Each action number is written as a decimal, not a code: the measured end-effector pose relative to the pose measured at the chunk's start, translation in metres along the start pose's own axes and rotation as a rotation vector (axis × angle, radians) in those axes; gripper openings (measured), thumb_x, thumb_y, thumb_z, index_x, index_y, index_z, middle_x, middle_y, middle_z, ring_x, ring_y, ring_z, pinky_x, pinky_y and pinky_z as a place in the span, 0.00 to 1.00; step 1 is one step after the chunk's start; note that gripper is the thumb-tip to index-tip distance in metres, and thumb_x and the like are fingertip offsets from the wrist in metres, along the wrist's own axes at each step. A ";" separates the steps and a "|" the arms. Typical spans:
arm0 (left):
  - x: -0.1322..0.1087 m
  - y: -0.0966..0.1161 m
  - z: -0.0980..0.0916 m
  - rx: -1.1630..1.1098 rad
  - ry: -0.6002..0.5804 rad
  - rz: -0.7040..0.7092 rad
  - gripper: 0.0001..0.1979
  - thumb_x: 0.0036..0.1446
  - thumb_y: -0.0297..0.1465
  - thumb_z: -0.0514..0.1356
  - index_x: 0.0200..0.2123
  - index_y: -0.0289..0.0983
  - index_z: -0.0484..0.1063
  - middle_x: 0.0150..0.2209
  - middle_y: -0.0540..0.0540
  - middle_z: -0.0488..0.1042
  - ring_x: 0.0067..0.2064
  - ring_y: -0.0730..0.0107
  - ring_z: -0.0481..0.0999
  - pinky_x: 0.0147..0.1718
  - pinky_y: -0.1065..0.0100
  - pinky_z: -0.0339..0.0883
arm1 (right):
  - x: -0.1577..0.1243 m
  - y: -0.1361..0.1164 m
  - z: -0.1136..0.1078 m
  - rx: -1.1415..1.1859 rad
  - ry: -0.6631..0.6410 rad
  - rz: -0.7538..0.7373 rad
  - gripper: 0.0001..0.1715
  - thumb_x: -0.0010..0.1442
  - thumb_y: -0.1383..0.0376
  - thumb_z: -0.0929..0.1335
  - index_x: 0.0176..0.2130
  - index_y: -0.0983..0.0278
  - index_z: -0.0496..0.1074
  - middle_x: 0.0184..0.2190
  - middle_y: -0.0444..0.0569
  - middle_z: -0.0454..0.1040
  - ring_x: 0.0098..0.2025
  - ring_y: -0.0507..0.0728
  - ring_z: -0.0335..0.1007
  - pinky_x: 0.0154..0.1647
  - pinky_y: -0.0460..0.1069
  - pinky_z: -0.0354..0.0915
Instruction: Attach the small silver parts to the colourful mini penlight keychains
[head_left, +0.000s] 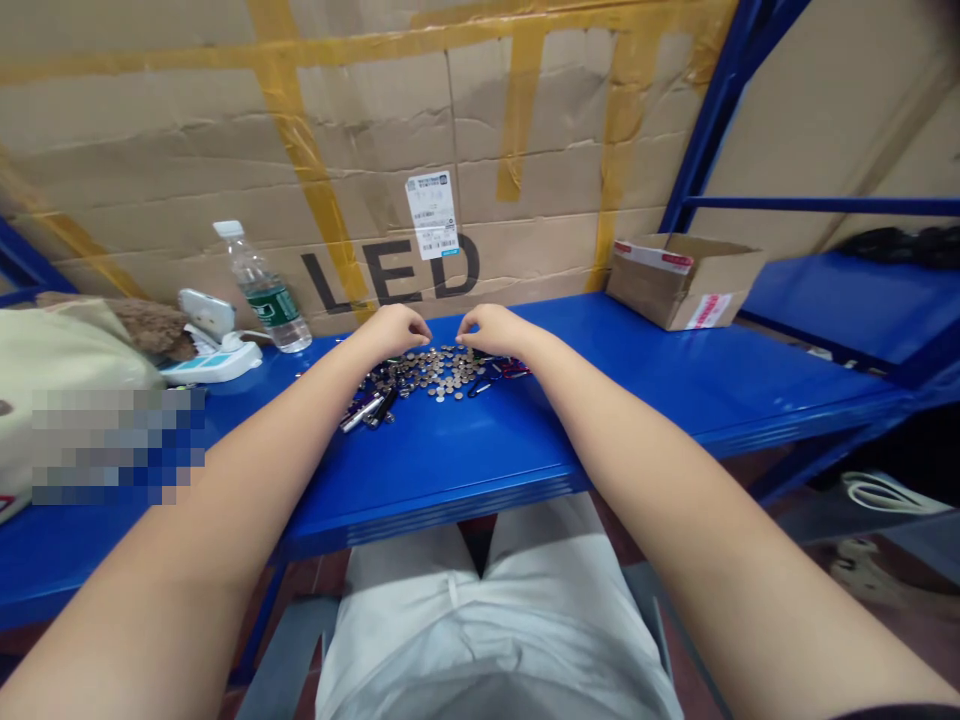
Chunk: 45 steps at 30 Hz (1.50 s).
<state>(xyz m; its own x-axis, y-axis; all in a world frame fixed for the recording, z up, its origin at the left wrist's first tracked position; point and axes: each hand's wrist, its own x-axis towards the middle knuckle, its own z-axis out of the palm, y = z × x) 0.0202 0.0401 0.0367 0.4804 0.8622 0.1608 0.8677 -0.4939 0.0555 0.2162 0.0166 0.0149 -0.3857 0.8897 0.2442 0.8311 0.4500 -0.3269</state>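
Note:
My left hand hovers over the left side of a spread of small round metal discs that look like coins or button cells. Its fingers are curled together in a pinch; whatever lies between the tips is too small to make out. Opposite it, a short gap away, my right hand is also pinched above the discs, its fingertips partly hidden. Below my left wrist lie slim silver and black tubes among other small parts. Beside my right wrist are blue and red metal pieces, perhaps clips.
The blue table backs onto a large taped carton marked LED. At left stand a water bottle, a white power strip with a phone, and a pale bag. An open cardboard box sits at right.

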 end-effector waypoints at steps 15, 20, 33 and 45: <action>0.030 -0.004 0.013 0.143 -0.246 -0.003 0.13 0.53 0.36 0.59 0.40 0.39 0.78 0.40 0.47 0.79 0.38 0.68 0.74 0.35 0.74 0.61 | 0.001 0.001 0.002 -0.008 -0.004 0.001 0.12 0.57 0.63 0.66 0.39 0.63 0.78 0.41 0.50 0.78 0.42 0.56 0.71 0.42 0.47 0.63; 0.028 -0.010 0.019 0.063 -0.238 -0.063 0.15 0.53 0.38 0.59 0.39 0.37 0.78 0.38 0.45 0.79 0.37 0.67 0.74 0.34 0.73 0.62 | 0.001 0.002 0.004 0.004 -0.010 -0.007 0.12 0.57 0.64 0.66 0.39 0.64 0.78 0.39 0.50 0.78 0.40 0.56 0.72 0.40 0.47 0.63; 0.023 -0.008 0.022 0.028 -0.124 0.017 0.13 0.50 0.35 0.62 0.37 0.35 0.78 0.35 0.45 0.79 0.36 0.67 0.74 0.33 0.71 0.61 | 0.001 -0.001 0.009 0.002 -0.063 -0.029 0.14 0.57 0.63 0.66 0.40 0.65 0.78 0.39 0.51 0.78 0.39 0.56 0.72 0.37 0.46 0.62; 0.019 -0.005 0.017 0.069 -0.093 0.047 0.09 0.49 0.33 0.62 0.34 0.37 0.79 0.32 0.48 0.79 0.34 0.69 0.74 0.31 0.72 0.61 | -0.002 -0.002 0.006 0.018 -0.091 -0.027 0.13 0.57 0.64 0.66 0.40 0.64 0.77 0.40 0.50 0.78 0.39 0.55 0.72 0.36 0.46 0.62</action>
<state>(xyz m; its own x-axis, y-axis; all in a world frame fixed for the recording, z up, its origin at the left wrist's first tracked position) 0.0276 0.0611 0.0232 0.5275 0.8467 0.0695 0.8493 -0.5277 -0.0181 0.2128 0.0146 0.0092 -0.4436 0.8800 0.1699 0.8128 0.4749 -0.3373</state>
